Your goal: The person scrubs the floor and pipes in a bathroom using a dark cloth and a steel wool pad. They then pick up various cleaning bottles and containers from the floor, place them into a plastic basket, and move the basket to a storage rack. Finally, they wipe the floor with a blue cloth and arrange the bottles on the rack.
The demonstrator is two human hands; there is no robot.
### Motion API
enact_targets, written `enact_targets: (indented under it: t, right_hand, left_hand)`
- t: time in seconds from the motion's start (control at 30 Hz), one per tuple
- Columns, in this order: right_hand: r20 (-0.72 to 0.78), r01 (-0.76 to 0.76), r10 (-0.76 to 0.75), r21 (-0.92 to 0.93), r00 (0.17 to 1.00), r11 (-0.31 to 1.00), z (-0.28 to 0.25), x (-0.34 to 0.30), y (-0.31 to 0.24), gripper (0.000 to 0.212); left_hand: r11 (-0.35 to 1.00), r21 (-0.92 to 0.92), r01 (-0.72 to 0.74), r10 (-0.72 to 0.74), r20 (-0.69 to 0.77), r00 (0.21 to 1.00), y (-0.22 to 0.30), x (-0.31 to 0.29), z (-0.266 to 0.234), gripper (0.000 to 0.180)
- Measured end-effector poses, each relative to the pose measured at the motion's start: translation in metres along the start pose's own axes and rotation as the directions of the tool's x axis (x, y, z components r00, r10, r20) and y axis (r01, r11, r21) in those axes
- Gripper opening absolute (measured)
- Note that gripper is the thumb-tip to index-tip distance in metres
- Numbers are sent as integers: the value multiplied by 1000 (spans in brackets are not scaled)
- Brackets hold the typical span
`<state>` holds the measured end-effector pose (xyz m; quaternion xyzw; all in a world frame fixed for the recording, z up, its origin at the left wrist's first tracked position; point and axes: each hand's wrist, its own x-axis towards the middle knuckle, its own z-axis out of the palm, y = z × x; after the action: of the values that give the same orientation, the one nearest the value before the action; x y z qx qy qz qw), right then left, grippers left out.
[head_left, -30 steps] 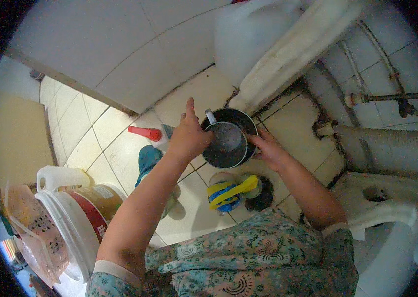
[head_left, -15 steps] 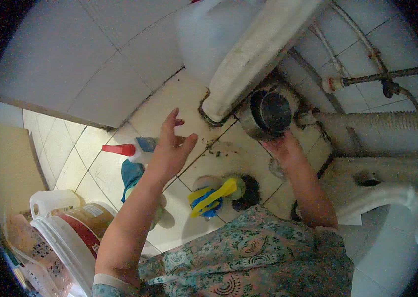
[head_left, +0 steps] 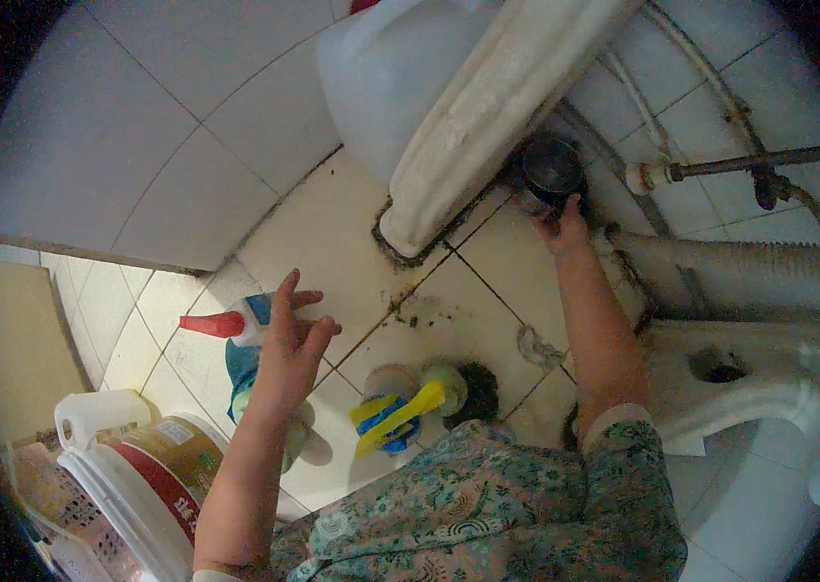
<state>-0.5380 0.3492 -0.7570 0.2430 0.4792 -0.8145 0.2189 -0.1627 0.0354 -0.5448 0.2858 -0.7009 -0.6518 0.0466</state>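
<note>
My right hand (head_left: 562, 225) reaches far forward with its fingers on the near side of a dark round metal pot (head_left: 553, 167), whose open mouth faces up. The pot is in the shadowed corner behind the white pedestal (head_left: 459, 136); its base is hard to make out. Nothing is in my left hand (head_left: 295, 325), which hovers over the floor with its fingers apart. Beneath and beside it lies a white bottle with a red cap (head_left: 213, 325). A teal cloth or object (head_left: 241, 373) shows next to my left forearm.
Near my body stand containers with a yellow strip (head_left: 400, 417) and a dark scrubber (head_left: 473, 396). At left are a white bucket (head_left: 129, 500) and a white jug (head_left: 99, 415). Pipes (head_left: 759, 165) and a ribbed hose (head_left: 750, 254) run along the right wall. Debris dots the floor tiles.
My right hand has moved the pot farther away, into the corner behind the pedestal. My left hand has drawn back toward me and to the left, still empty.
</note>
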Motion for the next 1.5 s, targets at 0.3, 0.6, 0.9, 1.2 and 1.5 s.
enact_targets:
  t: [0.3, 0.6, 0.9, 1.2, 1.5]
  right_hand:
    - [88, 107, -120, 139, 989, 984, 0, 51, 0, 48]
    - [4, 8, -7, -412, 1000, 911, -10, -53, 7, 49]
    - [636, 707, 591, -691, 497, 150, 26, -291, 59, 90]
    - [700, 770, 445, -637, 559, 35, 24, -317, 100, 106]
    - [729, 807, 429, -591, 534, -1, 31, -319, 108, 87]
  left_hand:
    - [996, -71, 47, -47, -1, 999, 9, -7, 2, 59]
    - [984, 176, 22, -75, 303, 950, 7, -44, -11, 44]
    - [882, 395, -258, -38, 605, 796, -6, -82, -15, 99]
    - [747, 493, -447, 185, 492, 851, -45, -100, 7, 108]
    - [747, 444, -495, 349, 371, 861, -93, -107, 27, 106]
